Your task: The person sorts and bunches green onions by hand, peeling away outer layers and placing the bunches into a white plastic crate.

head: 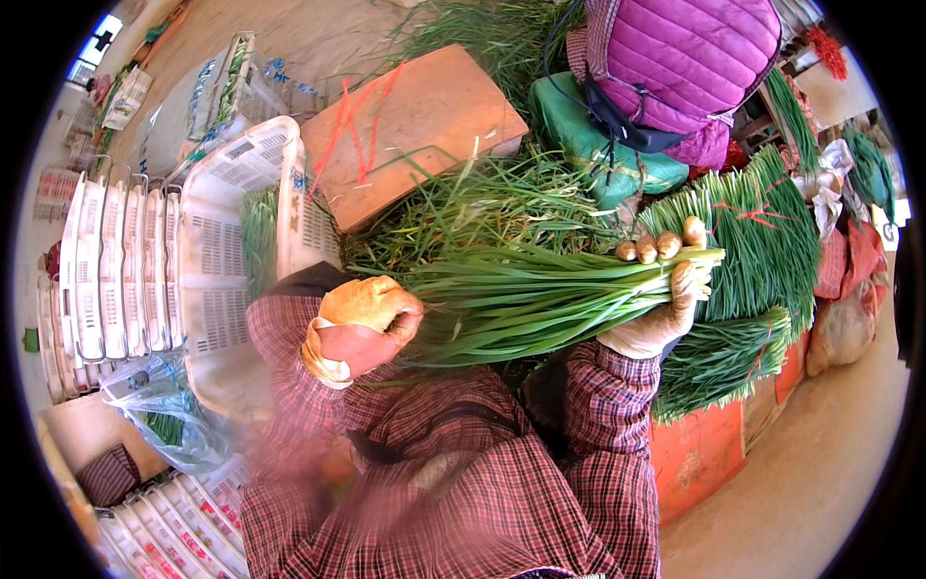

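My right hand, in a pale soiled glove, grips a loose bunch of green garlic chives near its whitish cut ends. The leaves stretch left across my lap, their tips fanned and partly blurred. My left hand, in an orange-yellow glove, is curled with thumb and fingertips together just beyond the leaf tips. Whether a thin leaf is pinched there I cannot tell. Beside my right hand are stacked chive bundles bound with red ties, and a smaller tied bundle lies nearer me.
A heap of loose leaves lies ahead, below a wooden board with red ties on it. At left stand a white plastic crate and stacked crates. Beyond, a person in a purple quilted jacket is near a green sack.
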The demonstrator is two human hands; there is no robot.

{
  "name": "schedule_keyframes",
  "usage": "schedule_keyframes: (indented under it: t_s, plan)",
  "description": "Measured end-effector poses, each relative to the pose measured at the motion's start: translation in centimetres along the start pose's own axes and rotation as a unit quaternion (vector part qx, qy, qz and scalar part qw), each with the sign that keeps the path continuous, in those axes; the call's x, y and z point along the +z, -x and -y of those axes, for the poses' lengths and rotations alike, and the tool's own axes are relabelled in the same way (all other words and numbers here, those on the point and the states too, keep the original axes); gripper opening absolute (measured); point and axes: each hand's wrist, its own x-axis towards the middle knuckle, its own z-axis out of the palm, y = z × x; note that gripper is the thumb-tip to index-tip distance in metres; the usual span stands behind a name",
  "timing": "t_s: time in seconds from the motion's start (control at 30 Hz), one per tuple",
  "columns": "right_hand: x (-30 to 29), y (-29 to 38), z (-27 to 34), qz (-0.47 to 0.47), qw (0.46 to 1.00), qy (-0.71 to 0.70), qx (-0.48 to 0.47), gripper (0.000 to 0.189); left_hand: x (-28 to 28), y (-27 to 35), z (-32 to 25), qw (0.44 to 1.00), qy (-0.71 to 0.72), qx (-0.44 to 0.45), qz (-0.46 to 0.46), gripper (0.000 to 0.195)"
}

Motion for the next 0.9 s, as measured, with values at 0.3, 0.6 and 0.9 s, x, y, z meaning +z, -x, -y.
schedule_keyframes:
  t_s: [0.3,0.6,0.9]
  plan:
    - [-0.1,-1.0,1.9,0.034,0.999,-0.005,-0.025,0.049,1.2,5.8,8.1,0.930,-0.155,-0.165,0.290,0.012]
    - [4.2,-2.7,2.1,0.033,0.988,0.151,-0.007,0.053,-7.0,0.7,3.6,0.967,0.087,-0.232,-0.053,0.052]
    - [16.1,0.3,-4.8,0.210,0.844,0.488,-0.077,0.038,-2.5,-3.5,-4.9,0.984,0.042,0.016,-0.173,0.115]
